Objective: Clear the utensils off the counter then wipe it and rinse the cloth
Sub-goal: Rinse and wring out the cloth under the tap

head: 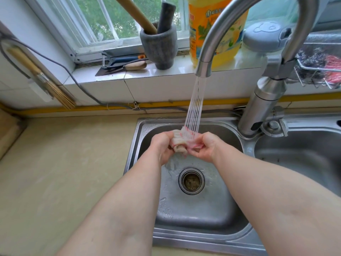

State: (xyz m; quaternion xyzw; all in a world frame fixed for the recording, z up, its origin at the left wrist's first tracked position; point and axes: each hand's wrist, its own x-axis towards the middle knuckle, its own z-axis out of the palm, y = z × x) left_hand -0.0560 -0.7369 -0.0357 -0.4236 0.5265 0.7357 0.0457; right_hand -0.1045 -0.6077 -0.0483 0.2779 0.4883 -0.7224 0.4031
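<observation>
A bunched white and pink cloth is held over the left sink basin, right under the stream of water running from the steel faucet. My left hand grips the cloth's left end and my right hand grips its right end. Both hands are closed around the wet fabric, above the drain. The beige counter to the left of the sink carries no utensils in the part I see.
On the windowsill stand a grey stone mortar with a pestle and a wooden stick, a cleaver, a peeler and a yellow detergent bottle. A second basin lies to the right. A wire rack hangs at right; a brush hangs at left.
</observation>
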